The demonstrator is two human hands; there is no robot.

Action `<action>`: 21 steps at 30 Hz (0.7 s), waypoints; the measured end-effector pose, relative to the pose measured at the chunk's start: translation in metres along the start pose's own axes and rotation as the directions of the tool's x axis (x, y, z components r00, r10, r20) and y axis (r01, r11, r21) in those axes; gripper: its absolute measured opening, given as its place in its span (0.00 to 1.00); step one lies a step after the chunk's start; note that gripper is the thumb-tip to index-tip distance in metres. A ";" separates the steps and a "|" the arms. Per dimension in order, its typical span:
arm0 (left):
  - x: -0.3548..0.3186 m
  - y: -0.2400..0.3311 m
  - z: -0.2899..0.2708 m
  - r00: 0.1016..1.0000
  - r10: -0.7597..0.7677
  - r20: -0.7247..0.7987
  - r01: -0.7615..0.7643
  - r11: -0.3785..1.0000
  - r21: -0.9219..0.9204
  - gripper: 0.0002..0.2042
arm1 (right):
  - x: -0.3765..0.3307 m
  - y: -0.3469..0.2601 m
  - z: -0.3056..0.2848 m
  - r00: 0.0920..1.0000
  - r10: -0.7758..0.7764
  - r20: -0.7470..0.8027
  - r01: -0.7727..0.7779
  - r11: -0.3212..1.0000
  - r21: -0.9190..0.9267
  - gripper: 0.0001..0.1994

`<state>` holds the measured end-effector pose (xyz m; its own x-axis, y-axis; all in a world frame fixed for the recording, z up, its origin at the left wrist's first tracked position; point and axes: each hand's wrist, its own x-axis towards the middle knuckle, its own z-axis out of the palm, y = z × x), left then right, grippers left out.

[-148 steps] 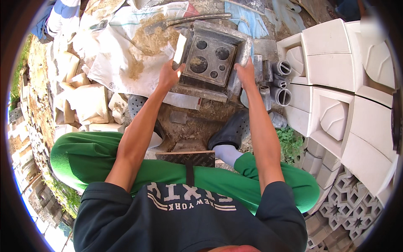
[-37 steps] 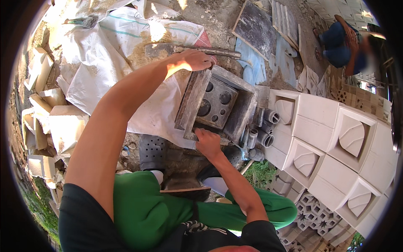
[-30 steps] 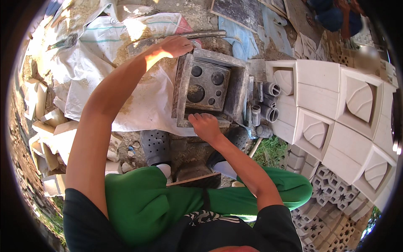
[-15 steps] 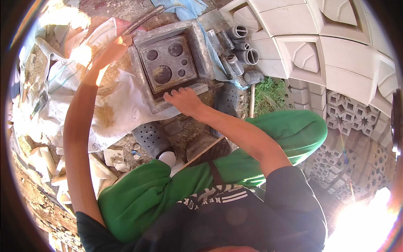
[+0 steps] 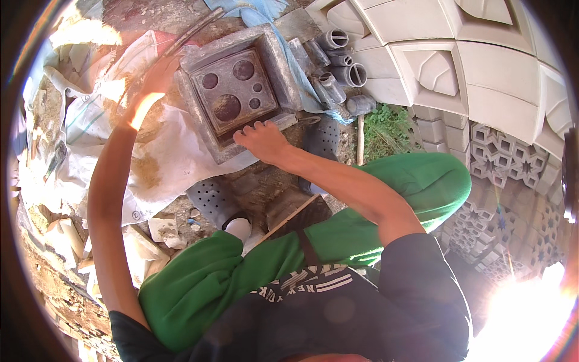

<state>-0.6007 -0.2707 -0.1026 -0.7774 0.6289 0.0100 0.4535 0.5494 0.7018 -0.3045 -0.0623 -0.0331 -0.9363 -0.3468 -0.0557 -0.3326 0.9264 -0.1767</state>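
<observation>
A square grey mould with a thick frame lies on the ground in front of me. Set inside it is a square plate with several round dark recesses of different sizes. My right hand has its fingers curled over the frame's near edge. At the far left corner of the frame is my left hand, its fingers bent against the rim and partly lost in glare. A long dark bar runs past that hand toward the back; whether the hand also touches it, I cannot tell.
White sacking with sand spreads under and left of the mould. Several grey cylinders lie to the right on blue sheeting. Pale moulded blocks are stacked at the right. Broken pieces lie at lower left, near my grey clogs.
The mould and surroundings sit slightly farther up and left in the picture. The yellowish patch in the largest recess now looks dark. Both hands keep their places at the frame.
</observation>
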 end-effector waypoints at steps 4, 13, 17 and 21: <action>-0.005 -0.008 0.019 0.972 -0.190 -0.142 0.198 0.979 0.046 0.23 | -0.001 0.009 -0.017 1.000 -0.012 0.026 0.013 0.999 -0.053 0.11; -0.002 0.002 0.024 0.961 -0.247 -0.125 0.248 0.969 -0.005 0.27 | -0.001 0.015 -0.003 0.999 -0.019 -0.051 0.015 0.998 -0.067 0.14; 0.006 0.009 0.027 0.971 -0.184 -0.150 0.195 0.979 0.059 0.30 | -0.011 0.022 -0.007 0.999 0.022 -0.039 -0.026 0.995 -0.094 0.19; -0.005 0.014 0.021 0.969 -0.071 -0.236 0.102 0.987 0.123 0.23 | -0.008 0.019 -0.022 0.971 0.002 -0.239 -0.043 0.985 -0.167 0.26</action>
<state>-0.5816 -0.2546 -0.1079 -0.8885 0.4405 0.1283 0.4218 0.6742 0.6063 -0.3059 -0.0391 -0.0145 -0.9368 -0.2996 0.1806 -0.3059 0.9520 -0.0072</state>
